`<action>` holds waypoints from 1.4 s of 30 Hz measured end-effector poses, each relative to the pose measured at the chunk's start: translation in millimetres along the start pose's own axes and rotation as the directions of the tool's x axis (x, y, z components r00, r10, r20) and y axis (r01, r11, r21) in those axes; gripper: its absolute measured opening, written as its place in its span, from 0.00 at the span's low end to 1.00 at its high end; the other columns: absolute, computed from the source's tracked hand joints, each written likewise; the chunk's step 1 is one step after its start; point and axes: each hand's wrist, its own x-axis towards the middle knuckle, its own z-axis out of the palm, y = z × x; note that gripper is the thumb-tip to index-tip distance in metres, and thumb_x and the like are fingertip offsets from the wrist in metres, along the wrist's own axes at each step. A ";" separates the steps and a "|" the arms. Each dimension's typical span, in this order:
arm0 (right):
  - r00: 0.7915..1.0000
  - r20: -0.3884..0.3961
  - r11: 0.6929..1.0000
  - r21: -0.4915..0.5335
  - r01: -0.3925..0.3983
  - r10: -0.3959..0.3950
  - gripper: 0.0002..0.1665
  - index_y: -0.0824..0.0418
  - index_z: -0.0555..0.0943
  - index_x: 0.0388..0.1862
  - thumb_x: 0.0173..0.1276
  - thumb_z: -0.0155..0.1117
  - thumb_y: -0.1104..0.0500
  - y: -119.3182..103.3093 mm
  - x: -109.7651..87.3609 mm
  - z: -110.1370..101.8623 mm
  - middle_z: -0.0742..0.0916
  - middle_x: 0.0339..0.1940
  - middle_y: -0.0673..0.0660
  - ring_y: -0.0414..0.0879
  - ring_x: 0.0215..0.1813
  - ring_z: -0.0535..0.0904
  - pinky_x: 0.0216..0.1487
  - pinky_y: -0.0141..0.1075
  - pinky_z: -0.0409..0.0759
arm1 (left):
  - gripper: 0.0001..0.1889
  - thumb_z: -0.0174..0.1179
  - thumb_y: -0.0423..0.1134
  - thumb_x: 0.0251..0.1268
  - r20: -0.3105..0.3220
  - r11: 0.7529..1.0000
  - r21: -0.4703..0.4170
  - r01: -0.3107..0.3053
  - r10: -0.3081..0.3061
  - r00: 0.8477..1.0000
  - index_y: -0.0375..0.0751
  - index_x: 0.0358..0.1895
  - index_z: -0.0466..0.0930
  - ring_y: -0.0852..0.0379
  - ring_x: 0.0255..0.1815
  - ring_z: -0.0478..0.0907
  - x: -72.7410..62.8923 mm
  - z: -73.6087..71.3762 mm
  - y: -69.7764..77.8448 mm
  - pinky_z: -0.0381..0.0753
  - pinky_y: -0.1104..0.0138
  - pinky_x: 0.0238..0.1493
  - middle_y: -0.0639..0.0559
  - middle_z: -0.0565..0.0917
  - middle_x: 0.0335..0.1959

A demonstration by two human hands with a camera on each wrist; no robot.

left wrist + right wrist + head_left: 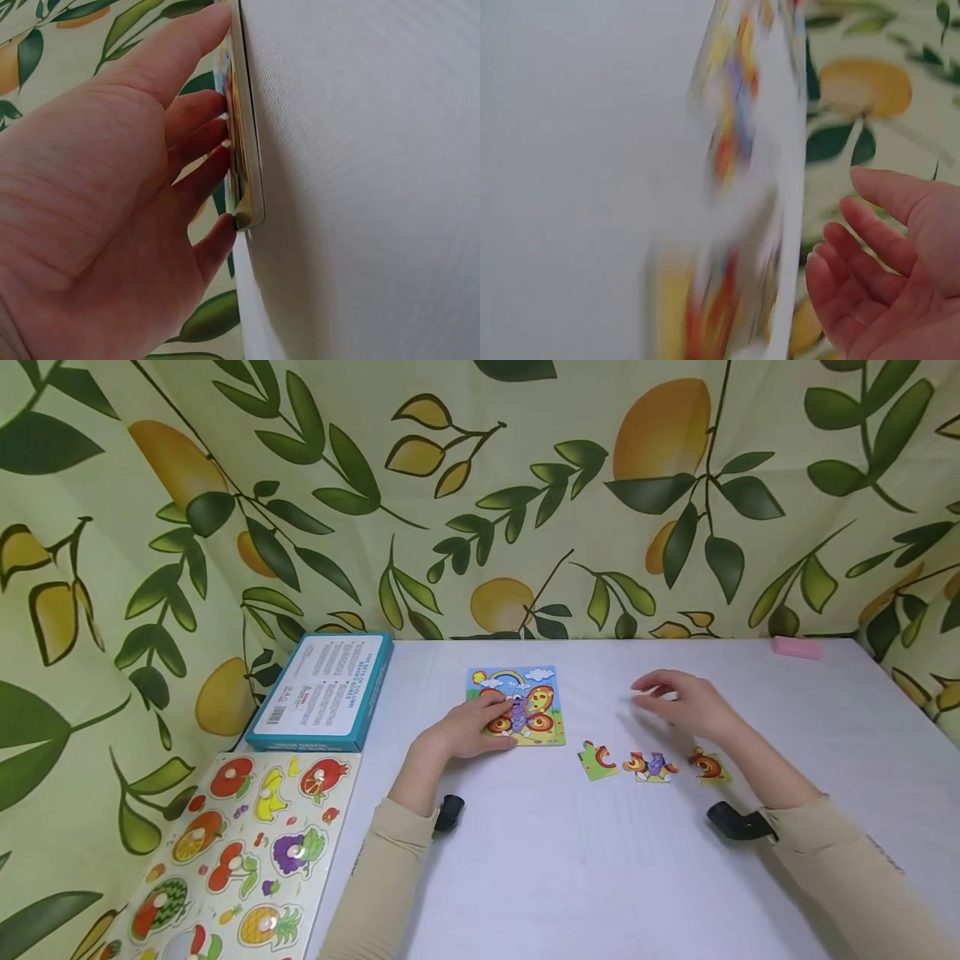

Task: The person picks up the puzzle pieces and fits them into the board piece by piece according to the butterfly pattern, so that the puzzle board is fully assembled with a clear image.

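A butterfly jigsaw puzzle (pixel 551 734), with a rainbow and clouds along its top, lies flat on the table. My left hand (pixel 474 727) rests on its left part, covering some of the picture. In the left wrist view, the fingertips (pixel 217 225) touch the board's face near its edge. To the right lie three loose pieces: a green piece (pixel 597 762), a purple and orange piece (pixel 649 767) and a red-brown swirled piece (pixel 707 766). Above them my right hand (pixel 678 700) hovers with loosely bent fingers, holding nothing. The pieces are blurred in the right wrist view.
On the left stands a teal and white box (pixel 318 693). In front of it lies a fruit peg board (pixel 251 827). A pink block (pixel 797 647) sits at the back right of the white table (pixel 562 877), against a patterned cloth backdrop (pixel 450 552).
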 end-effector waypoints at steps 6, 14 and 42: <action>0.990 0.030 0.989 -0.062 -0.133 0.135 0.38 0.71 0.71 0.63 0.67 0.65 0.43 55.5 -25.1 -25.4 0.73 0.61 0.75 0.69 0.59 0.68 0.55 0.60 0.72 | 0.36 0.60 0.54 0.66 0.003 1.000 0.008 -0.002 0.002 1.000 0.49 0.75 0.61 0.49 0.74 0.56 -1.8 -1.1 0.6 0.57 0.54 0.72 0.51 0.61 0.74; 0.995 0.014 0.994 -0.046 -0.097 0.098 0.33 0.73 0.72 0.59 0.66 0.68 0.51 68.3 -33.4 -25.8 0.71 0.59 0.76 0.69 0.56 0.67 0.57 0.65 0.66 | 0.37 0.60 0.54 0.66 -0.001 1.000 -0.005 -0.003 0.003 1.000 0.48 0.75 0.60 0.49 0.75 0.55 -1.1 -0.5 1.6 0.56 0.54 0.73 0.50 0.60 0.75; 0.968 0.144 0.848 0.467 -0.251 0.207 0.22 0.65 0.78 0.56 0.70 0.64 0.53 -59.9 63.4 63.0 0.85 0.42 0.57 0.41 0.34 0.82 0.39 0.29 0.82 | 0.37 0.61 0.54 0.66 -0.004 1.000 0.019 -0.022 0.022 1.000 0.46 0.75 0.61 0.50 0.72 0.59 0.7 -2.0 1.9 0.59 0.57 0.71 0.49 0.62 0.73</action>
